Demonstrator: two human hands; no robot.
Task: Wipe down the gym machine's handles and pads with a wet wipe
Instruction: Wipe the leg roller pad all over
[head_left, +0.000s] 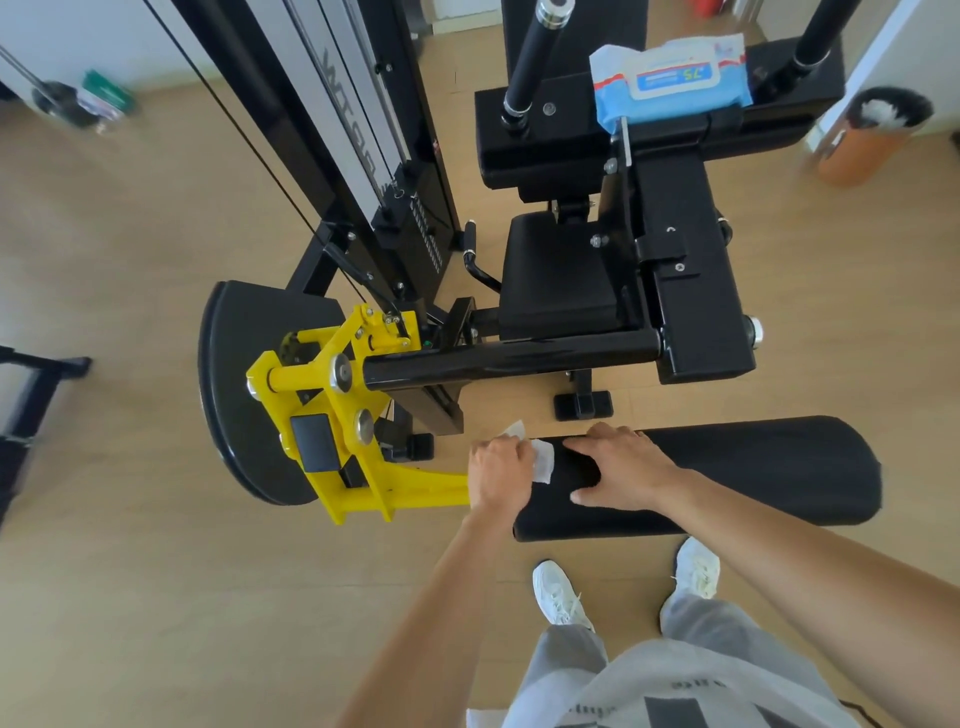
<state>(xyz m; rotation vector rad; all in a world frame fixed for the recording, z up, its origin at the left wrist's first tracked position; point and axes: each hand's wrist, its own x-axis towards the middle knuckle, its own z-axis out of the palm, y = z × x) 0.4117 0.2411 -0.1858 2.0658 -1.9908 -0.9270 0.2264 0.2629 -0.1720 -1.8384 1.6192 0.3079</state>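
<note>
White wipe: small damp white wet wipe (540, 460), lower centre of frame, pressed onto the left end of the long black cylindrical foam roller pad (727, 467).
Left hand: left hand (498, 467) clenched around the wipe at the pad's end, next to the yellow steel lever arm (358, 441).
Right hand: right hand (623, 467) spread flat on top of the pad, fingers open, gripping nothing, just beside the left hand.
Progress: judgement only, roller pad in hand now, at its left end; rest of pad to the right looks still to do. Black seat pad (556, 275), black upholstered chest pad (571, 140) and two black upright handles (535, 57) centre and top: cannot tell if wiped.
Supplies: blue-and-white wipes pack (675, 83) on the chest pad, upper right.
Writing: "75" on pack lid, upside down; other print too small. Lettering on the white weight-stack cover (343, 104) unreadable.
</note>
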